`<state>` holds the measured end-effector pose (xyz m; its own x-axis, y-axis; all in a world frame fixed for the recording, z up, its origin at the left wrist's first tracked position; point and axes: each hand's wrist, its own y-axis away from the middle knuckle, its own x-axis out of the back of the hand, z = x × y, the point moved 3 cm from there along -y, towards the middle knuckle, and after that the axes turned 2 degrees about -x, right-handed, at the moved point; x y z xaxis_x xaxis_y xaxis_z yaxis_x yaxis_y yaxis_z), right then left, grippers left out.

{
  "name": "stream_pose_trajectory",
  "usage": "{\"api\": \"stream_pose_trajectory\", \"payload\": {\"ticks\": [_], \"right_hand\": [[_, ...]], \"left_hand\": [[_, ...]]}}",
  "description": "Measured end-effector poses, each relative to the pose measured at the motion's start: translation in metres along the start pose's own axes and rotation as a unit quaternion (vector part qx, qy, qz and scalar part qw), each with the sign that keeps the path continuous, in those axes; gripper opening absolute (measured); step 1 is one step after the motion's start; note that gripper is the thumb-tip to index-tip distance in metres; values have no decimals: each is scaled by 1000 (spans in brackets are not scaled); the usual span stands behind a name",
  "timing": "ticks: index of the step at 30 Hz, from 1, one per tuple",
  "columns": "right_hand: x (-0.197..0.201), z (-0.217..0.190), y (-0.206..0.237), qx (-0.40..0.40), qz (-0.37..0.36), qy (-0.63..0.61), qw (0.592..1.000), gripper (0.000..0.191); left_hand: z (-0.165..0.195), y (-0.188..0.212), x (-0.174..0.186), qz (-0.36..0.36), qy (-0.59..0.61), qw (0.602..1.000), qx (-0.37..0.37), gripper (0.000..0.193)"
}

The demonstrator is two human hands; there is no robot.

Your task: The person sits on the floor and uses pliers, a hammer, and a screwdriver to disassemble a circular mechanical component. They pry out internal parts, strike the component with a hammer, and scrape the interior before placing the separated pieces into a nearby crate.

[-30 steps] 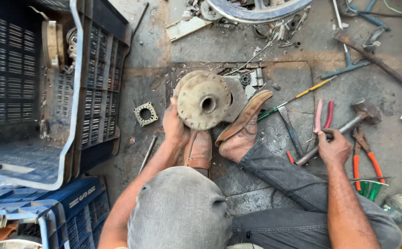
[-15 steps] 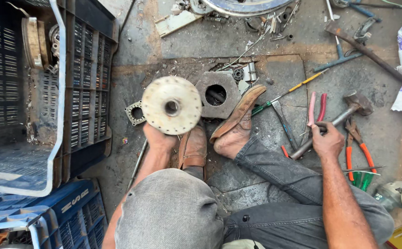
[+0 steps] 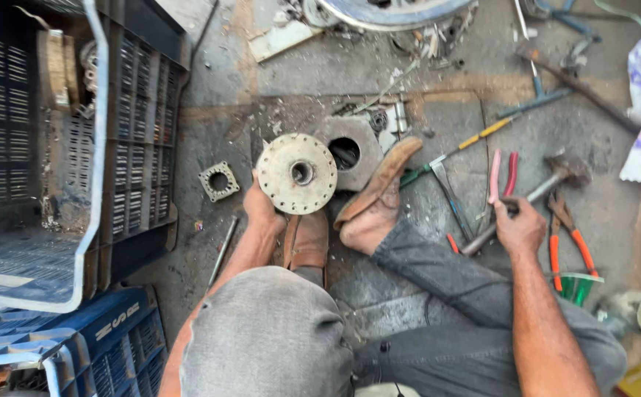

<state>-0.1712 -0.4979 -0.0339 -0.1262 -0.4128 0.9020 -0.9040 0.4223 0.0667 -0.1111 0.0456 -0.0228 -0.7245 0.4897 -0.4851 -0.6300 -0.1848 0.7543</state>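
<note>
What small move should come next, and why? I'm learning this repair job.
Probably lift the hammer toward the hub. The right hand is closed on its handle while the head lies on the ground, and the left hand holds the hub upright, hole facing up.

Dirty concrete floor (image 3: 320, 73) strewn with tools and parts

On it lie a square metal flange (image 3: 218, 181), a holed grey block (image 3: 350, 151), a yellow-handled screwdriver (image 3: 456, 151), orange-handled pliers (image 3: 564, 237), red-handled pliers (image 3: 503, 176), a hammer (image 3: 556, 176), and plastic crates (image 3: 63, 140).
</note>
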Motion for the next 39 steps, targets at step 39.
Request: {"api": "stream_pose_trajectory", "payload": {"ticks": [39], "right_hand": [[3,3,0,13,14,-22,1000,23]], "left_hand": [[-27,8,-33,-104,-623,721,-285,67]]}}
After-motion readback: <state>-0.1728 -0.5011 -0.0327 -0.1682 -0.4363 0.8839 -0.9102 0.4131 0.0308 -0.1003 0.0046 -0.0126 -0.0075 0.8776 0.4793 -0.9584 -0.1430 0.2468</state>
